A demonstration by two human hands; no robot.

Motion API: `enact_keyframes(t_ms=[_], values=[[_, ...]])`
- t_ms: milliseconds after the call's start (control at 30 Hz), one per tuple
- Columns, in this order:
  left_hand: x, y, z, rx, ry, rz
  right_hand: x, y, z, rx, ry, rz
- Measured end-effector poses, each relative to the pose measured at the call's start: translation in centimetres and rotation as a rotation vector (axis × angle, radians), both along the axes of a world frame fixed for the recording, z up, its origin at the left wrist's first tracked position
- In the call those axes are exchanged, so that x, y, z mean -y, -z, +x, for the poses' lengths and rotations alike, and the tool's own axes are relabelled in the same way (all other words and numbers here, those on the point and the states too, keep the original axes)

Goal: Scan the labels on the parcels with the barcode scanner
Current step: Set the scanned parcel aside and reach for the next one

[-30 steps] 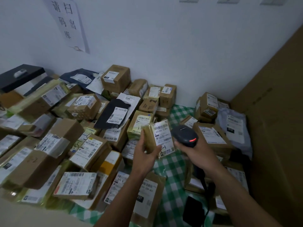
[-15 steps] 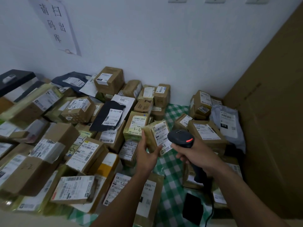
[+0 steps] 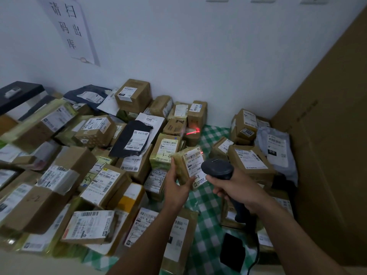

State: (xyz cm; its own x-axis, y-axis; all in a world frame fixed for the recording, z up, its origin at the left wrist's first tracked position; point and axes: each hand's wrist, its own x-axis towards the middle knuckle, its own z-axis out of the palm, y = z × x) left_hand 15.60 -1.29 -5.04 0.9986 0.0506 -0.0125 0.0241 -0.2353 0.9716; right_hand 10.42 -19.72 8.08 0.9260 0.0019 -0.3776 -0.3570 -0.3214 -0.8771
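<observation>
Head camera, first voice: left hand (image 3: pixel 176 187) holds the small parcel (image 3: pixel 181 169) up off the checked cloth (image 3: pixel 206 197), over the bare strip running to the cloth's far edge at the wall. Thumb on the near-left side, fingers curled round behind, label (image 3: pixel 195 165) tipped toward the reader!

Second voice: That tilt is the point, I'd say: it squares the barcode up. And the right hand (image 3: pixel 236 187) is wrapped round the handle of the barcode scanner (image 3: pixel 217 168), rounded head just beside the label.

First voice: Now the red beam is on! But look where it lands: one spot clips the label's top right corner, and the line (image 3: pixel 193 132) falls on brown cartons at the far edge.

Second voice: So it's sailing mostly over the top. My read: the head wants dipping before this one counts.

First voice: Textures, quickly?

Second voice: Held parcel is a blocky little brick under glossy yellowish tape, slick stuff, hence the wrap-around grip. White paper label, printed bars, handwriting at the foot. Scanner is matte dark plastic, its cable (image 3: pixel 257 255) trailing toward the near edge. All round, dull corrugated boxes heaped along the left side, a limp black mailer (image 3: pixel 133 139) among them, and a soft grey poly bag (image 3: pixel 288 169) in the far right corner.
</observation>
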Motion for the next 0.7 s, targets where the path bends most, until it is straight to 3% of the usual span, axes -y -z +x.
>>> enact_keyframes(t_ms=[300,700], values=[[-5.2,-1.5,-3.8,-0.141,0.050,-0.031,-0.6,1.3,0.1,0.026,-0.051,0.044],[-12.6,-0.9,-10.8,-0.287,0.070,0.699,-7.4,5.4,-0.1,-0.105,-0.296,0.056]])
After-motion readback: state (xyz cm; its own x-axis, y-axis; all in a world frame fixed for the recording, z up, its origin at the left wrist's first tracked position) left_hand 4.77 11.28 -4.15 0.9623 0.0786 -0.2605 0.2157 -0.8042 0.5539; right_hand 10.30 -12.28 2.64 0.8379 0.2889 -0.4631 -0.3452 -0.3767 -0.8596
